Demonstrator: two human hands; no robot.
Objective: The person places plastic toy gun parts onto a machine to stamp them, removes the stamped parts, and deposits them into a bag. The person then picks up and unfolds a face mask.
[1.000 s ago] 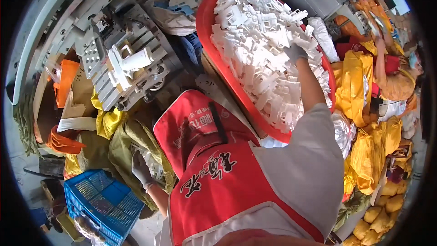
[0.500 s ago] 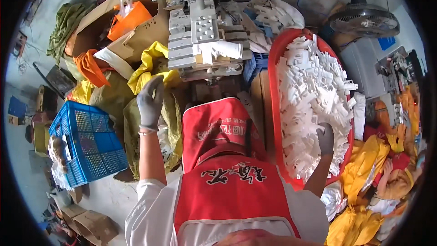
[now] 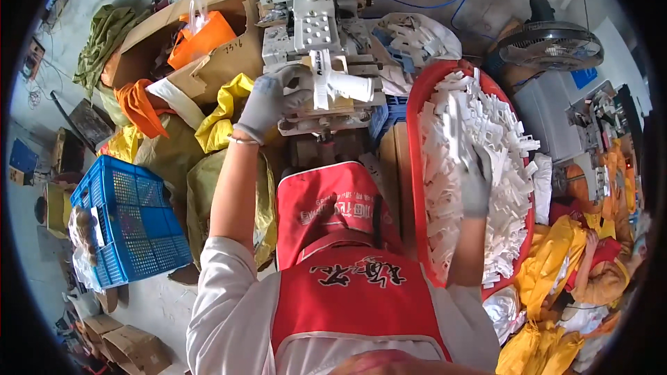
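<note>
My left hand [image 3: 267,101], in a grey glove, reaches forward and rests on the front of a small grey metal press machine [image 3: 316,35], next to a white plastic piece [image 3: 344,87] sticking out of it. My right hand [image 3: 476,180], also gloved, is down in a red basin [image 3: 417,167] heaped with white plastic parts [image 3: 486,132] and closes on a few of them. I wear a red apron [image 3: 347,264] over a white shirt.
A blue plastic crate [image 3: 132,222] stands at the left. Yellow and orange bags [image 3: 208,125] and cardboard boxes [image 3: 208,48] crowd the space left of the machine. A fan [image 3: 549,45] and a grey box stand at the upper right; more yellow bags lie at the lower right.
The view swung toward the machine. My left hand rose from beside the crate up to the machine's front. My right hand stayed in the red basin among the white parts.
</note>
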